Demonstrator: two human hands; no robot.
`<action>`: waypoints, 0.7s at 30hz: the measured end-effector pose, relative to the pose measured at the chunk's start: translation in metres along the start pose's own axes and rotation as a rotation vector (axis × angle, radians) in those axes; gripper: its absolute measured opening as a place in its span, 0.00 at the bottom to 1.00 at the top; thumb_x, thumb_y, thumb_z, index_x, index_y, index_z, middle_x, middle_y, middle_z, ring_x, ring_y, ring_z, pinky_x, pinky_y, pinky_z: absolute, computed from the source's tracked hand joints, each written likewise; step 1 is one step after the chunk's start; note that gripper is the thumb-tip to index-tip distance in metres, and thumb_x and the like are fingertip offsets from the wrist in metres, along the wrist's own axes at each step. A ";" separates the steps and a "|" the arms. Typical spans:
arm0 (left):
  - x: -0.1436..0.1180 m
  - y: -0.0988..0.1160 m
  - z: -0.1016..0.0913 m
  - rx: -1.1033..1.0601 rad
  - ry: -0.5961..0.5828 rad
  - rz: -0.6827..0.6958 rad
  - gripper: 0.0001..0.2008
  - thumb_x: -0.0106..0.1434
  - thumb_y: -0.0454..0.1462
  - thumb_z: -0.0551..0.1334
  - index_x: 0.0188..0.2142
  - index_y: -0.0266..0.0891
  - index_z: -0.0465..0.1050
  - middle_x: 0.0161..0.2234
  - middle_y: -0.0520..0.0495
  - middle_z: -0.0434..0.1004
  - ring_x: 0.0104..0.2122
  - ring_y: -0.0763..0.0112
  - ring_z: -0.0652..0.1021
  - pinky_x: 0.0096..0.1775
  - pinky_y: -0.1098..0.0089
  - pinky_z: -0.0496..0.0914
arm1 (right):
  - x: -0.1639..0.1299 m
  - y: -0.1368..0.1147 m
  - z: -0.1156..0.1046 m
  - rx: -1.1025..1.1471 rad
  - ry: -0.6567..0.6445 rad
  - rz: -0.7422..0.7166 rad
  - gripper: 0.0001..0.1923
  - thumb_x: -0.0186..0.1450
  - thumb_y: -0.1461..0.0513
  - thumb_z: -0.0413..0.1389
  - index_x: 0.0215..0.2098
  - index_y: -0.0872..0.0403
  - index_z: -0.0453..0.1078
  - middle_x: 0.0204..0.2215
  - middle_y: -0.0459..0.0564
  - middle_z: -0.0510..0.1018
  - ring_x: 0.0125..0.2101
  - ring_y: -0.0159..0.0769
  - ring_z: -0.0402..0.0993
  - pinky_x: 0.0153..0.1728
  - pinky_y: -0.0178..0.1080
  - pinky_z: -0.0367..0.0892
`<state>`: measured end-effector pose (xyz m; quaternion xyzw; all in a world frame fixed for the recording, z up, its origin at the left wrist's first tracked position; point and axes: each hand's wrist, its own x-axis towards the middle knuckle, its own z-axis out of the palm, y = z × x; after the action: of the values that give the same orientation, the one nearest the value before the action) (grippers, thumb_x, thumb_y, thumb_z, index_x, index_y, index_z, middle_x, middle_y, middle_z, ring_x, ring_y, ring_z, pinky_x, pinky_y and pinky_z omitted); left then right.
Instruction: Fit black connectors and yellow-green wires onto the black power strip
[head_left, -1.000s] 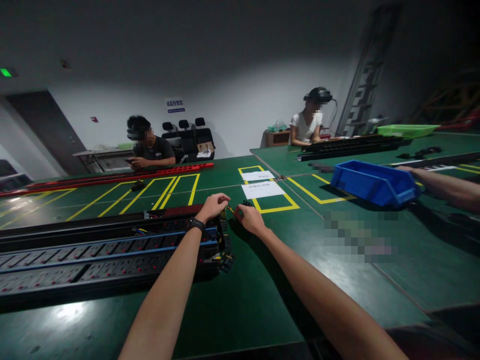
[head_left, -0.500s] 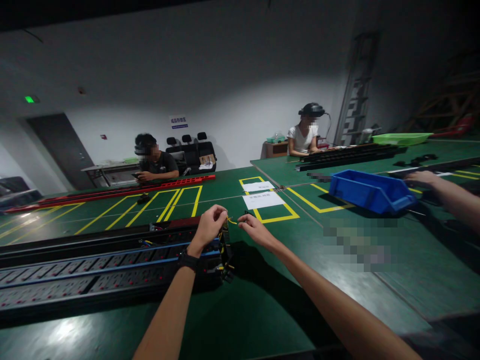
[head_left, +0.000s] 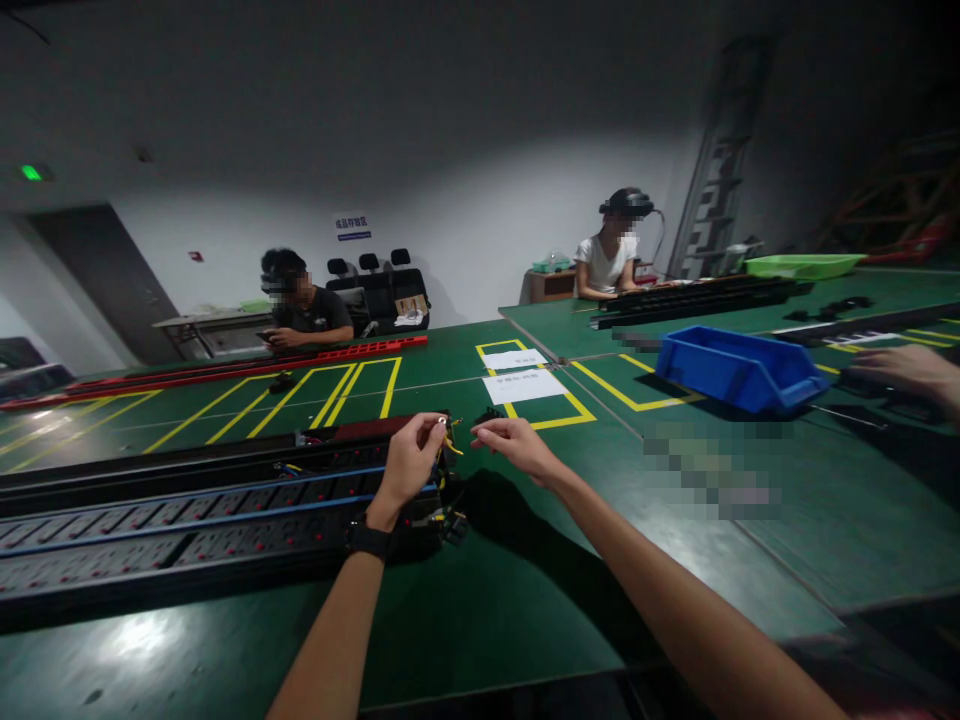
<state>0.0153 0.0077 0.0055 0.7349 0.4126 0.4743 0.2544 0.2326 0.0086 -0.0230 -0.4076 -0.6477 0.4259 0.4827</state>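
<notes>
A long black power strip unit (head_left: 247, 510) with rows of sockets and red dots lies on the green table to the left. Loose wires and connectors stick out of its right end (head_left: 450, 525). At that end my left hand (head_left: 412, 458), with a dark wristband, is closed in a pinch on a yellow wire (head_left: 454, 447); a small pale tip shows at the fingertips. My right hand (head_left: 516, 445) hovers just right of the wire, apart from it, thumb and fingers pressed together. Something small and dark shows by those fingers, too unclear to name.
White paper sheets (head_left: 525, 386) lie beyond my hands, inside yellow tape lines. A blue bin (head_left: 739, 370) stands to the right, with another person's hand (head_left: 904, 372) beyond it. Two people sit across the table, near red rails (head_left: 360, 350) and black rails (head_left: 697, 300).
My right hand has come away from the yellow wire, leaving a wider gap between the hands. My left hand still pinches it. The view has shifted slightly.
</notes>
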 end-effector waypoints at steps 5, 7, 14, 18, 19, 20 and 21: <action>-0.007 -0.001 0.008 -0.004 -0.027 0.005 0.17 0.69 0.47 0.61 0.48 0.38 0.78 0.42 0.42 0.85 0.39 0.65 0.84 0.43 0.67 0.78 | -0.005 -0.003 0.006 0.058 0.046 -0.013 0.25 0.61 0.45 0.63 0.43 0.58 0.81 0.25 0.47 0.76 0.26 0.31 0.65 0.26 0.34 0.59; -0.009 0.001 0.010 0.016 -0.065 -0.004 0.16 0.69 0.46 0.61 0.49 0.38 0.78 0.43 0.42 0.85 0.37 0.65 0.84 0.42 0.66 0.78 | -0.005 -0.003 0.008 0.127 0.077 -0.010 0.25 0.59 0.45 0.64 0.43 0.57 0.80 0.24 0.46 0.74 0.25 0.31 0.64 0.26 0.34 0.59; -0.014 0.007 0.014 0.114 -0.132 0.072 0.12 0.69 0.43 0.63 0.46 0.40 0.80 0.43 0.44 0.85 0.41 0.65 0.83 0.45 0.66 0.76 | -0.007 -0.006 0.017 0.230 0.171 -0.037 0.23 0.55 0.47 0.69 0.40 0.55 0.80 0.27 0.49 0.79 0.28 0.34 0.71 0.32 0.38 0.67; -0.015 0.007 0.015 0.088 -0.092 0.074 0.12 0.68 0.42 0.63 0.45 0.38 0.80 0.41 0.44 0.85 0.39 0.65 0.82 0.43 0.66 0.76 | -0.009 -0.008 0.020 0.194 0.187 -0.038 0.21 0.53 0.47 0.70 0.36 0.54 0.80 0.26 0.50 0.80 0.28 0.36 0.71 0.31 0.39 0.67; -0.014 0.007 0.015 0.076 -0.079 0.070 0.12 0.68 0.41 0.63 0.45 0.38 0.80 0.41 0.44 0.85 0.39 0.65 0.82 0.43 0.66 0.76 | -0.009 -0.008 0.020 0.195 0.186 -0.034 0.21 0.53 0.47 0.70 0.35 0.54 0.80 0.27 0.50 0.80 0.28 0.36 0.72 0.31 0.39 0.66; -0.014 0.007 0.015 0.062 -0.069 0.065 0.12 0.68 0.41 0.64 0.45 0.38 0.80 0.41 0.44 0.85 0.39 0.65 0.82 0.43 0.66 0.76 | -0.010 -0.009 0.021 0.200 0.183 -0.026 0.21 0.52 0.48 0.71 0.34 0.54 0.80 0.27 0.50 0.81 0.28 0.36 0.72 0.30 0.39 0.66; -0.014 0.007 0.015 0.049 -0.064 0.060 0.12 0.67 0.41 0.64 0.45 0.37 0.80 0.41 0.43 0.85 0.39 0.65 0.82 0.43 0.67 0.76 | -0.010 -0.009 0.021 0.208 0.180 -0.018 0.21 0.51 0.48 0.71 0.34 0.54 0.80 0.27 0.50 0.81 0.28 0.36 0.72 0.31 0.39 0.66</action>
<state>0.0288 -0.0079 -0.0024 0.7678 0.3934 0.4476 0.2353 0.2129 -0.0070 -0.0207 -0.3859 -0.5578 0.4482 0.5823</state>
